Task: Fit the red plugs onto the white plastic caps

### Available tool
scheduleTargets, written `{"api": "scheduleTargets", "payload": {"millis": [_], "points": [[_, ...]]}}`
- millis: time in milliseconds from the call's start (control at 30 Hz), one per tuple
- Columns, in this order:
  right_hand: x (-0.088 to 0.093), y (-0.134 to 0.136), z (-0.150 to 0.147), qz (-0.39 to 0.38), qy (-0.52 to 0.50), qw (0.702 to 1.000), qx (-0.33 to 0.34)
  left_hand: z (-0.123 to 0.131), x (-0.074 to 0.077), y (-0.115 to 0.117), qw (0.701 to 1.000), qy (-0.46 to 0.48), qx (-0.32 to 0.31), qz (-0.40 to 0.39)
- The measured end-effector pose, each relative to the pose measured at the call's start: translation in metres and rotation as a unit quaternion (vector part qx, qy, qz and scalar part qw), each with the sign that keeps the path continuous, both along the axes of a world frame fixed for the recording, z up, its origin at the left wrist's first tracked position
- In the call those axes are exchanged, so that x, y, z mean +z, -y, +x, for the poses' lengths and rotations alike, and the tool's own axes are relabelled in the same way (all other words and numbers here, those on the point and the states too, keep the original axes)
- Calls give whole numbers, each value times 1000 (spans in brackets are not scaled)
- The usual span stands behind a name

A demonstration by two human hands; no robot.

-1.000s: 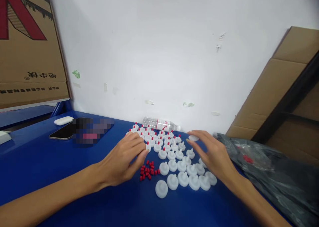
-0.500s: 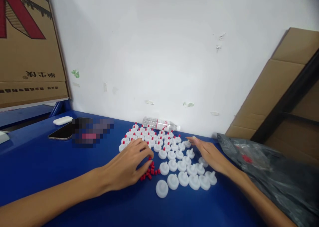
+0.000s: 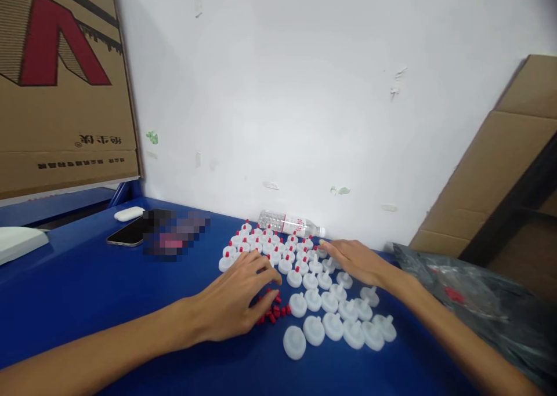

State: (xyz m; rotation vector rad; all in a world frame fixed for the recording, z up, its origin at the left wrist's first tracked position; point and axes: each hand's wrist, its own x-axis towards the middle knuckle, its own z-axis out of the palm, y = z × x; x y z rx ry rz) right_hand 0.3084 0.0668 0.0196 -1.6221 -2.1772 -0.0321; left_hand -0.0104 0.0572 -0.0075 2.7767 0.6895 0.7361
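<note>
In the head view, my left hand [image 3: 243, 296] has thumb and fingers parted at the red caps [image 3: 277, 311] on the bench [image 3: 87, 291]. White lids [image 3: 333, 326] spread from their eleven to five o'clock. My right hand [image 3: 359, 261] is at one; I can't tell its grip.

Bright wall [image 3: 300, 106], dim upper-right corner

Left hand [image 3: 243, 294] at small red caps [image 3: 277, 311]; right hand [image 3: 357, 261] by white lids [image 3: 333, 326].
</note>
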Motion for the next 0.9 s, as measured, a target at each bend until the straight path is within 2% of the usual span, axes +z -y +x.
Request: {"api": "scheduleTargets", "payload": {"millis": [100, 267, 367, 467, 533, 733, 900], "points": [[8, -5, -5, 21, 23, 999, 9, -2, 0, 0, 1000, 6, 6, 5], [36, 9, -27, 115, 33, 993, 3, -4, 5, -1, 998, 54, 34, 16], [45, 30, -55, 166, 78, 980, 77, -4, 7, 0, 994, 98, 43, 26], [43, 51, -82, 142, 132, 963, 189, -2, 8, 3, 992, 114, 31, 34], [40, 61, -94, 118, 140, 955, 235, -2, 7, 5, 992, 116, 20, 37], [32, 69, -100, 140, 101, 947, 273, -2, 10, 5, 991, 119, 6, 67], [27, 68, -103, 171, 103, 926, 321, -2, 14, 4, 991, 86, -80, 64]]}}
